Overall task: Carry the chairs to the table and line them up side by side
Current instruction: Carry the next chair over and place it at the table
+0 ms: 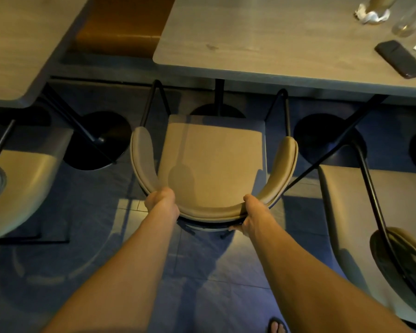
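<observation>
A beige padded chair (214, 162) with a curved backrest and black metal legs stands in the middle, facing the grey wooden table (262, 44). My left hand (162, 203) grips the left part of the backrest's rear curve. My right hand (251, 216) grips the right part, fingers wrapped under the rim. The chair's front edge sits just short of the table's near edge. A second beige chair (24, 188) stands at the left and a third (375, 212) at the right, both partly cut off by the frame.
Another grey table (17, 44) stands at the far left with a brown bench seat (123, 22) between the tables. On the right table lie a dark phone (400, 59), a glass (408, 18) and crumpled tissue (372, 14). Black round table bases (99, 140) stand on the tiled floor. My sandalled foot (277, 326) shows at the bottom.
</observation>
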Demonstrator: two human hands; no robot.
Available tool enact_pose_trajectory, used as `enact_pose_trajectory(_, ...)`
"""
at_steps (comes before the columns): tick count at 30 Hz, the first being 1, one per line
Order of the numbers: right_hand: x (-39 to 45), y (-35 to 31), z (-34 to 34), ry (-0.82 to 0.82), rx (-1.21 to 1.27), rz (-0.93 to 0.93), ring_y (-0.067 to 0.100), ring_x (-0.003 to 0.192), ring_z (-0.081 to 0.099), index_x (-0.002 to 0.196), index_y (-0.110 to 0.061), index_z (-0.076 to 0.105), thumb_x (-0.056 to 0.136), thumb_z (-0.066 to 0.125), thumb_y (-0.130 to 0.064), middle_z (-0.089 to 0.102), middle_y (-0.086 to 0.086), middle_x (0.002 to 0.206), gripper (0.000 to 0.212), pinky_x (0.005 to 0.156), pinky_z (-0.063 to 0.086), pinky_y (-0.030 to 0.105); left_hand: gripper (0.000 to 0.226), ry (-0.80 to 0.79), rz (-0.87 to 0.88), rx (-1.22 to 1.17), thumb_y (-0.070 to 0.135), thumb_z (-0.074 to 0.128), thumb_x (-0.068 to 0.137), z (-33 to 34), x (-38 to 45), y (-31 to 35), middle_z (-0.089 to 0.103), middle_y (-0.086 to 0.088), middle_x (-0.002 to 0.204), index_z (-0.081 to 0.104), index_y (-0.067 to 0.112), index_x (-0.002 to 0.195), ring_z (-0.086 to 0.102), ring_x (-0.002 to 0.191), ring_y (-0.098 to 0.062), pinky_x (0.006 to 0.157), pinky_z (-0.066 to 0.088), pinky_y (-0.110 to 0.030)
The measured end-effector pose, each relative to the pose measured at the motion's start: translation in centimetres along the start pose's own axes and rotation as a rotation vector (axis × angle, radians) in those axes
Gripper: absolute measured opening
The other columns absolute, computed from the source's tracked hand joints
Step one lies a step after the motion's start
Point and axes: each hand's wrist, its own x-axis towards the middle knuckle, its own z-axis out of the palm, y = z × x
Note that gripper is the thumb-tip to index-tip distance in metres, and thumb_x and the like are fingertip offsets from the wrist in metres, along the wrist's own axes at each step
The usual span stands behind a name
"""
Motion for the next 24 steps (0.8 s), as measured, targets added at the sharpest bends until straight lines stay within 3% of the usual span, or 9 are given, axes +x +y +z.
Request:
enact_pose_trajectory(4,-0.9,-0.4,-0.1,0.014,0.007,0.006,0.044,0.112,0.058,0.129,-0.015,0.045,0.089,0.058,-0.014,0.059,0.013,0.123,0.042,0.07,0.044,0.079,0.039,0.007,-0.014,0.019,0.008,0.049,0.087,-0.1,-0.4,0.3,0.063,-0.014,0.126,0.058,0.003,0.124,0.062,0.108,-0.034,0.096,0.051,-0.051)
enact_pose_trajectory(9,-0.9,-0.7,0.1,0.024,0.046,0.051,0.046,0.119,0.054,0.136,-0.016,0.042,0.086,0.061,-0.011,0.056,0.014,0.132,0.054,0.077,0.038,0.083,0.042,-0.004,-0.018,0.018,0.007,0.048,0.09,0.0,-0.6,0.4,0.058,-0.011,0.131,0.053,0.004,0.132,0.058,0.115,-0.031,0.102,0.047,-0.049)
enact_pose_trajectory(13,-1.1,-0.5,-0.2,-0.021,0.02,0.026,0.045,0.114,0.056,0.135,-0.014,0.043,0.083,0.065,-0.019,0.059,0.013,0.125,0.056,0.08,0.046,0.076,0.044,-0.091,-0.045,0.048,0.013,0.053,0.088,-0.1,0.6,0.4,0.061,-0.008,0.131,0.055,0.01,0.132,0.061,0.111,-0.032,0.097,0.047,-0.058)
enact_pose_trajectory(15,-2.3,-0.4,-1.2,-0.1,-0.031,-0.013,0.042,0.112,0.058,0.134,-0.013,0.045,0.085,0.068,-0.031,0.059,0.013,0.127,0.057,0.076,0.054,0.065,0.048,-0.169,-0.084,0.09,0.024,0.059,0.086,-0.2,3.2,-0.3,0.06,-0.008,0.135,0.053,0.015,0.133,0.059,0.115,-0.035,0.095,0.042,-0.066)
enact_pose_trajectory(17,-3.4,-0.2,-3.5,-0.196,-0.241,-0.024,0.038,0.117,0.056,0.138,-0.011,0.043,0.086,0.062,-0.056,0.053,0.013,0.139,0.072,0.074,0.055,0.051,0.079,-0.119,-0.072,0.159,0.043,0.07,0.078,-1.3,1.1,-0.5,0.051,-0.008,0.144,0.038,0.016,0.145,0.051,0.127,-0.036,0.103,0.034,-0.065)
enact_pose_trajectory(19,-4.1,-0.8,-7.1,-0.257,-0.472,-0.073,0.037,0.13,0.048,0.147,-0.011,0.037,0.087,0.051,-0.07,0.042,0.012,0.15,0.086,0.082,0.049,0.046,0.106,0.031,0.024,0.278,0.056,0.072,0.069,-2.6,-3.3,-0.8,0.036,-0.013,0.152,0.017,0.016,0.151,0.041,0.134,-0.039,0.11,0.03,-0.058)
enact_pose_trajectory(22,-3.4,-2.9,-13.3,-0.136,-0.595,-0.286,0.033,0.122,0.054,0.14,-0.007,0.047,0.094,0.046,-0.06,0.052,0.014,0.139,0.07,0.097,0.051,0.046,0.08,0.243,0.341,0.507,0.033,0.063,0.086,-1.9,-8.2,-2.8,0.02,-0.017,0.154,0.019,0.01,0.149,0.033,0.136,-0.04,0.113,0.029,-0.05)
enact_pose_trajectory(24,-2.8,-5.0,-17.4,-0.066,-0.542,-0.392,0.032,0.11,0.06,0.131,-0.006,0.053,0.095,0.046,-0.046,0.059,0.014,0.126,0.055,0.095,0.054,0.048,0.074,0.263,0.461,0.568,0.021,0.061,0.085,0.7,-11.5,-4.7,0.017,-0.016,0.156,0.023,0.012,0.148,0.026,0.139,-0.037,0.114,0.023,-0.048)
